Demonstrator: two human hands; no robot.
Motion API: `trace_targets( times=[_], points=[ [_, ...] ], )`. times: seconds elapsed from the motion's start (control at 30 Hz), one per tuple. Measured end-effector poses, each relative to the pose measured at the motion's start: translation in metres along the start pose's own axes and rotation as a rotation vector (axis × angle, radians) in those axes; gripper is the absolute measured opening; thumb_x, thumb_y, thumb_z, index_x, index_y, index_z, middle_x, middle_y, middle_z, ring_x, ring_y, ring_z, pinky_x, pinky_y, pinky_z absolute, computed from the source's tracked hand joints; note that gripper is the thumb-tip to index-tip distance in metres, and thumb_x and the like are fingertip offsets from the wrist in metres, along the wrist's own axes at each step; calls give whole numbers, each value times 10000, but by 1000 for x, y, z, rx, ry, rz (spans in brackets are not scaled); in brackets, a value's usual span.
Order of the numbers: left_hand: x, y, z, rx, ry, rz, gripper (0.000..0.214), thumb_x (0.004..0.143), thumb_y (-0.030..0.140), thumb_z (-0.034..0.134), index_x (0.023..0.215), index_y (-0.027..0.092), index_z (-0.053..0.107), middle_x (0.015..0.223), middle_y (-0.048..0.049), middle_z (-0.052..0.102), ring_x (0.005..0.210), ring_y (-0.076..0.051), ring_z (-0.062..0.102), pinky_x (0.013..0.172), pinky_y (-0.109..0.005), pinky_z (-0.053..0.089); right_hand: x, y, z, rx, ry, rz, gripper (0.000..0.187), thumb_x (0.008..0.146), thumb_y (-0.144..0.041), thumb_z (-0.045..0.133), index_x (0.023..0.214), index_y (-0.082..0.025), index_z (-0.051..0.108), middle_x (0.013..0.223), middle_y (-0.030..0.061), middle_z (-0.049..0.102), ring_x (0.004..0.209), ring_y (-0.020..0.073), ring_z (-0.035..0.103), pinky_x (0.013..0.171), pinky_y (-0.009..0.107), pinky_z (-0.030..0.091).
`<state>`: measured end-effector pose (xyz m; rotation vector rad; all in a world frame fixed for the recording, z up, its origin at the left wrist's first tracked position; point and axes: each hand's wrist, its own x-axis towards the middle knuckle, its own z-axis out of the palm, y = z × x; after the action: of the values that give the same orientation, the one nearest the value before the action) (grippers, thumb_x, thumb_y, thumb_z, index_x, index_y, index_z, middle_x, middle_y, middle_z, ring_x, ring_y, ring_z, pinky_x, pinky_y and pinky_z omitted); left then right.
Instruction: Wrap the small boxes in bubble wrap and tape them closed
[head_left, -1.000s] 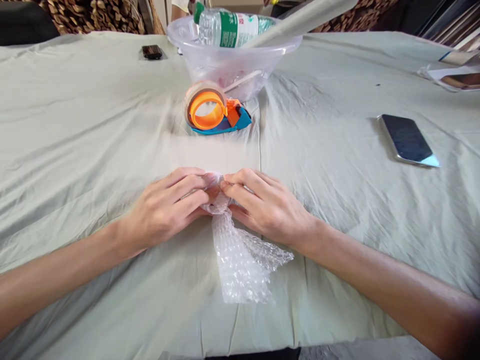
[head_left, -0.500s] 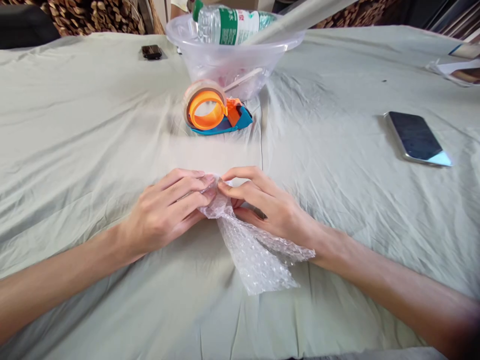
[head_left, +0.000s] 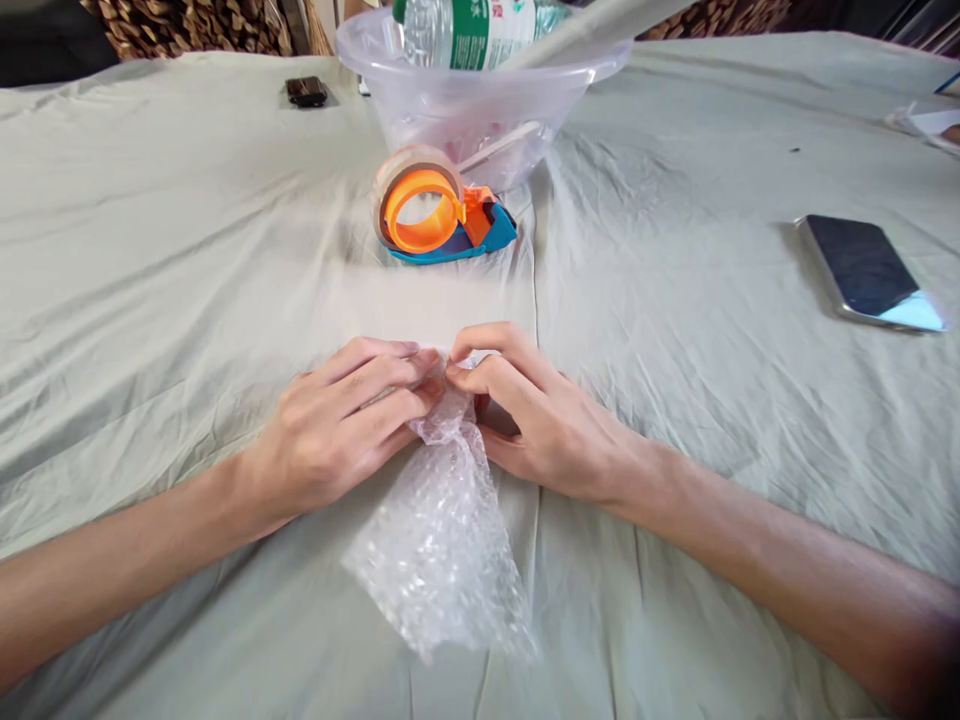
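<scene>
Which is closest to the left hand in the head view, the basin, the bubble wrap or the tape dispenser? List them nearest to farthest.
1. Bubble wrap: touching the left hand, at its right side.
2. Tape dispenser: beyond the hand, somewhat right.
3. Basin: farthest, behind the tape dispenser.

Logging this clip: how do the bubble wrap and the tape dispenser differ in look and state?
The bubble wrap is clear and colourless; the tape dispenser is orange and blue. The bubble wrap is crumpled and limp, whereas the tape dispenser looks rigid. The left hand and right hand hold the bubble wrap; the tape dispenser sits beyond them, untouched. Both are over the pale green cloth.
</scene>
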<state>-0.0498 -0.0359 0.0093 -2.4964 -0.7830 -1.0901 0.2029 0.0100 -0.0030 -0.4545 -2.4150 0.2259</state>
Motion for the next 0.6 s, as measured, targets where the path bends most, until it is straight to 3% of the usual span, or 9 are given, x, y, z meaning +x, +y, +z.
trace_targets(
  times=[0.17,0.4,0.6],
  points=[
    [-1,1,-1,-12,-2,-10,169,1002,-21,778,980,137,721,1081,-114,844,1106,-282,857,941,-384,763,2,-7,1,-145,57,-12,68,1146,-123,521,1136,-177,562,1241,130,705,715,105,618,434,245,424],
    [-4,2,-2,-63,-41,-36,154,1016,0,776,1054,141,727,1155,-120,830,1239,-303,827,1030,-418,748,4,-2,2,-134,165,-106,174,1130,-74,542,1015,-142,654,1040,103,739,797,138,735,584,248,566],
    [-9,5,-17,-137,-205,-42,204,1137,83,596,1312,55,695,1394,-237,755,1506,-362,681,1246,-513,655,2,-3,6,-83,221,-44,103,1084,-98,667,1026,-181,648,1059,55,753,850,118,755,620,212,584]
  ],
)
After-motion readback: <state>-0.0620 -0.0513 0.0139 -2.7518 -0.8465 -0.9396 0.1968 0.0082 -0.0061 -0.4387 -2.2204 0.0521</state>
